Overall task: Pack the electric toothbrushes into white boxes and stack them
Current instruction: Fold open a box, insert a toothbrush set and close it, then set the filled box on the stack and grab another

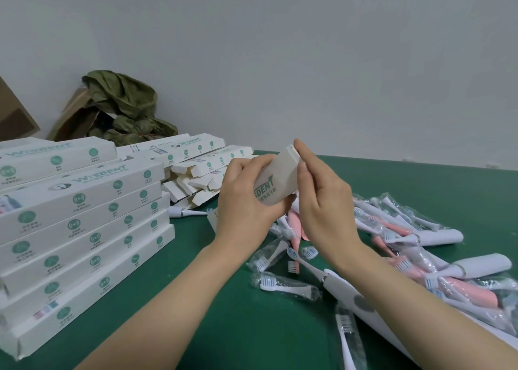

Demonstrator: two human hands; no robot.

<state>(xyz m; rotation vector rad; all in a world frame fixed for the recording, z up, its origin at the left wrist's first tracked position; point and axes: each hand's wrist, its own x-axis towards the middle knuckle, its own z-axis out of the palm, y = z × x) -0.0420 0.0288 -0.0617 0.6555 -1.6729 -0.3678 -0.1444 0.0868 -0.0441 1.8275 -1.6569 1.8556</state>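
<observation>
A white toothbrush box [276, 179] with green lettering is held up above the green table [224, 313], its far end tilted upward. My left hand [246, 198] grips its lower part from the left. My right hand [319, 195] pinches the box's top end flap between thumb and fingers. White and pink electric toothbrushes [459, 288] and bagged brush heads [283, 284] lie heaped on the table to the right. A stack of closed white boxes [81, 229] stands at the left.
A pile of open, unfilled white boxes [196, 173] lies behind the stack. Brown cardboard and a crumpled green bag [123, 109] sit at the back left against the grey wall. One white brush handle [193, 212] lies next to the stack.
</observation>
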